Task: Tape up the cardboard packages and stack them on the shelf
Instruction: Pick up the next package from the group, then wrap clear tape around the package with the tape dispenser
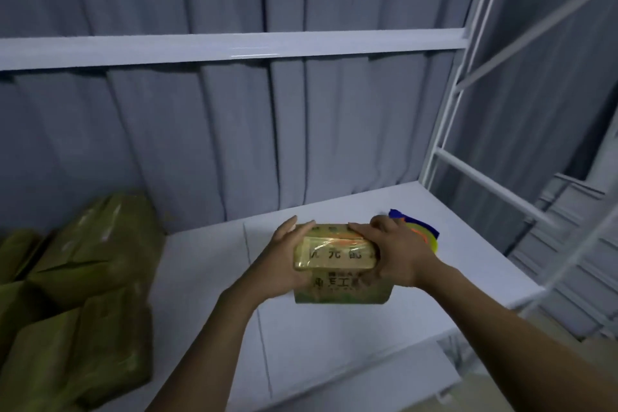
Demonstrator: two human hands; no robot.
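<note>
A small cardboard package with printed characters and shiny clear tape across its top is held above the white shelf board. My left hand grips its left side, fingers over the top edge. My right hand grips its right side in the same way. Several other taped cardboard packages lie piled on the shelf at the far left.
A blue, orange and yellow object lies on the shelf just behind my right hand. A white shelf beam runs overhead. The white metal upright frame closes the right side. Grey curtains hang behind.
</note>
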